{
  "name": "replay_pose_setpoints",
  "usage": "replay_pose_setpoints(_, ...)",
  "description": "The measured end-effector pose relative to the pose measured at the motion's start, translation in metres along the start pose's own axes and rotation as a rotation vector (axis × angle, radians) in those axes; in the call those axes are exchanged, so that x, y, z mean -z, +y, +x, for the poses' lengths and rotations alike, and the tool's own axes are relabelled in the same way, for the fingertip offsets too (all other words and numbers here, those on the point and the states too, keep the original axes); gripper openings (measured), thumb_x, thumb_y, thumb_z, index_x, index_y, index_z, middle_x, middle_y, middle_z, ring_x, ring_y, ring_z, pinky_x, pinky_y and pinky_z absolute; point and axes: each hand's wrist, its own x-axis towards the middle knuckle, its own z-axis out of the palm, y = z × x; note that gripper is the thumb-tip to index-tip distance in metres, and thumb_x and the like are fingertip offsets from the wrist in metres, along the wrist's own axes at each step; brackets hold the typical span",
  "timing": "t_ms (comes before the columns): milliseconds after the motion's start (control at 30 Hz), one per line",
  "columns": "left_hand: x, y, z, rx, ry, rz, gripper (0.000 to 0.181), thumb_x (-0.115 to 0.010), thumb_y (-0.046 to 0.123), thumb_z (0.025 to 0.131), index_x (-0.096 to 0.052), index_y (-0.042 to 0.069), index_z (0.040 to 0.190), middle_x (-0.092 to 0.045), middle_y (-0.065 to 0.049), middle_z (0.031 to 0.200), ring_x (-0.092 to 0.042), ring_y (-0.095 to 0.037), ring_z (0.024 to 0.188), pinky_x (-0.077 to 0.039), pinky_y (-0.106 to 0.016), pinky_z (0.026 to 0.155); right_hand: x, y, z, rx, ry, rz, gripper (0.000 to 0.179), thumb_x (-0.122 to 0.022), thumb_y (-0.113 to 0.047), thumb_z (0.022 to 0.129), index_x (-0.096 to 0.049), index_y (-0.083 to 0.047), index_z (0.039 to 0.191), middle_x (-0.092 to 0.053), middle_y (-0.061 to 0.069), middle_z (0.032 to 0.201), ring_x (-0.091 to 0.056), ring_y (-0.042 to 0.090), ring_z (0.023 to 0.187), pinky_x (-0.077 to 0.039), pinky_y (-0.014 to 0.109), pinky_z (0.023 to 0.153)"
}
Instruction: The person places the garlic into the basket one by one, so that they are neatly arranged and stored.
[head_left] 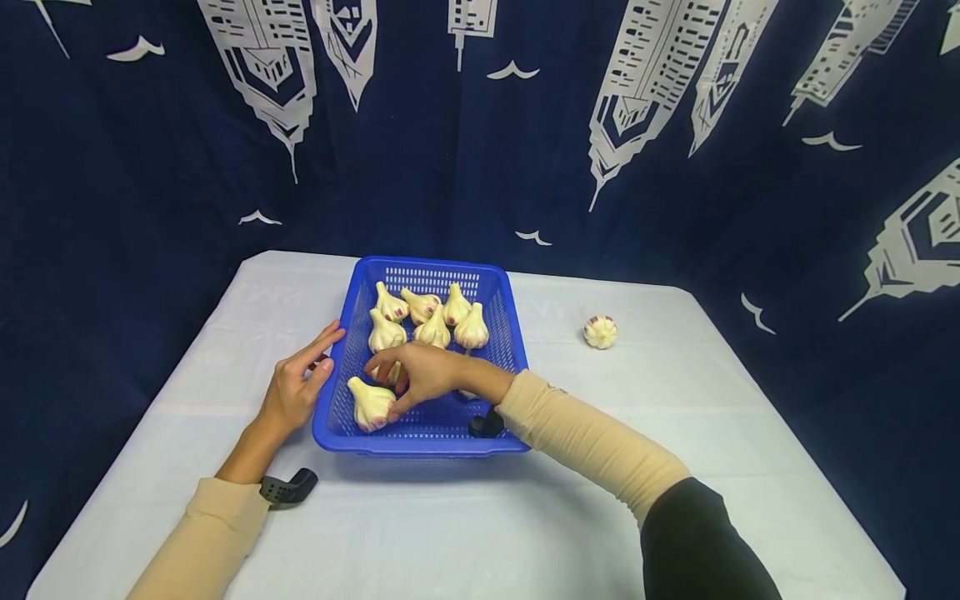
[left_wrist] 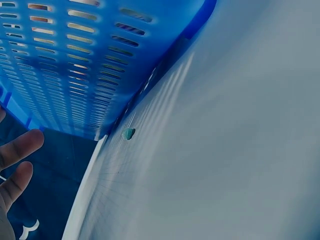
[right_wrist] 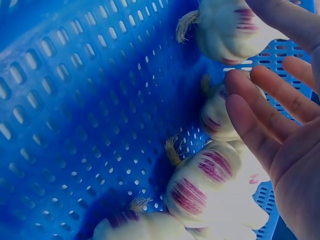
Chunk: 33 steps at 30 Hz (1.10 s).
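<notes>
A blue perforated basket (head_left: 431,447) holds several garlic bulbs with purple-streaked skin. My right hand (head_left: 423,375) reaches inside, thumb by the garlic bulb (head_left: 371,403) at the front left. Its fingers spread loosely over another bulb, partly hidden beneath them. In the right wrist view, the thumb (right_wrist: 295,20) overlaps the top bulb (right_wrist: 220,30), and the loosely bent fingers lie beside a second bulb (right_wrist: 217,117); nothing is gripped. My left hand (head_left: 292,392) is at the basket's left side, fingers extended, fingertips right at the rim.
One garlic bulb (head_left: 600,332) lies on the white-covered table (head_left: 645,400), right of the basket. Further bulbs (head_left: 432,327) are grouped in the basket's far half. Behind the table hangs a dark blue cloth (head_left: 450,150) with white building prints. A black strap (head_left: 288,487) is by the left wrist.
</notes>
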Motion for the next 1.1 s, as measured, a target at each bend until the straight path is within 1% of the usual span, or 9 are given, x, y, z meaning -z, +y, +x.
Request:
replay_pose_setpoints(233, 0.000, -0.001, 0.001, -0.001, -0.006, 0.007, 0.043, -0.051, 0.005, 0.091, -0.061, 0.000, 0.133, -0.055, -0.014, 0.141, -0.067, -0.025, 0.088, -0.044, -0.014, 0.074, 0.006, 0.001, -0.001, 0.027, 0.049, -0.014, 0.079, -0.090, -0.026, 0.070, -0.054, 0.000, 0.136, -0.068, 0.009, 0.108, -0.068, 0.015, 0.084, -0.053, 0.021, 0.075)
replay_pose_setpoints(400, 0.000, -0.002, 0.001, -0.001, -0.008, 0.007, 0.044, -0.051, 0.005, 0.091, -0.061, 0.001, 0.133, -0.054, -0.013, 0.142, -0.067, -0.026, 0.090, -0.045, -0.014, 0.075, 0.011, -0.001, -0.003, 0.036, 0.089, -0.002, 0.079, -0.090, -0.025, 0.070, -0.055, 0.001, 0.136, -0.068, 0.012, 0.111, -0.068, 0.015, 0.082, -0.055, 0.026, 0.077)
replay_pose_setpoints(567, -0.001, -0.002, -0.001, 0.008, -0.009, 0.009, 0.044, -0.051, 0.006, 0.091, -0.061, 0.001, 0.133, -0.054, -0.013, 0.142, -0.067, -0.030, 0.096, -0.044, -0.013, 0.074, 0.016, -0.004, -0.008, 0.032, 0.106, -0.014, 0.076, -0.088, -0.026, 0.073, -0.055, 0.002, 0.135, -0.068, 0.015, 0.114, -0.070, 0.021, 0.084, -0.056, 0.035, 0.080)
replay_pose_setpoints(667, -0.001, -0.002, -0.003, 0.006, -0.004, 0.011, 0.044, -0.051, 0.006, 0.091, -0.061, 0.001, 0.133, -0.054, -0.013, 0.142, -0.067, -0.028, 0.096, -0.044, -0.013, 0.074, 0.020, -0.005, -0.015, 0.016, 0.115, -0.024, 0.073, -0.087, -0.027, 0.075, -0.055, 0.001, 0.135, -0.068, 0.014, 0.114, -0.070, 0.025, 0.088, -0.055, 0.034, 0.081)
replay_pose_setpoints(767, -0.001, -0.002, -0.003, -0.008, 0.005, 0.008, 0.044, -0.050, 0.005, 0.091, -0.061, 0.001, 0.133, -0.055, -0.013, 0.141, -0.067, -0.022, 0.091, -0.044, -0.013, 0.074, 0.025, -0.004, -0.023, 0.002, 0.131, -0.029, 0.069, -0.085, -0.028, 0.078, -0.056, 0.000, 0.135, -0.068, 0.014, 0.114, -0.070, 0.024, 0.089, -0.054, 0.028, 0.078)
replay_pose_setpoints(867, -0.001, -0.002, -0.003, -0.020, 0.011, -0.004, 0.044, -0.050, 0.004, 0.090, -0.062, 0.000, 0.132, -0.056, -0.014, 0.140, -0.066, -0.016, 0.088, -0.044, -0.014, 0.074, 0.033, -0.004, -0.032, 0.007, 0.159, -0.041, 0.066, -0.083, -0.027, 0.079, -0.057, 0.001, 0.133, -0.069, 0.013, 0.113, -0.069, 0.020, 0.088, -0.054, 0.023, 0.075)
replay_pose_setpoints(1000, -0.001, -0.001, -0.002, -0.031, 0.010, -0.008, 0.044, -0.050, 0.004, 0.090, -0.062, 0.000, 0.132, -0.056, -0.014, 0.140, -0.066, -0.015, 0.088, -0.044, -0.013, 0.074, 0.047, -0.004, -0.046, 0.007, 0.198, -0.043, 0.060, -0.081, -0.025, 0.082, -0.059, 0.000, 0.131, -0.069, 0.011, 0.110, -0.069, 0.017, 0.087, -0.054, 0.024, 0.076)
replay_pose_setpoints(1100, -0.001, -0.001, -0.001, -0.033, 0.014, -0.001, 0.044, -0.050, 0.005, 0.090, -0.062, 0.000, 0.132, -0.056, -0.013, 0.140, -0.066, -0.015, 0.087, -0.044, -0.013, 0.073, 0.057, -0.003, -0.055, -0.012, 0.232, -0.041, 0.057, -0.080, -0.025, 0.083, -0.059, -0.002, 0.131, -0.069, 0.010, 0.108, -0.068, 0.017, 0.087, -0.054, 0.025, 0.075)
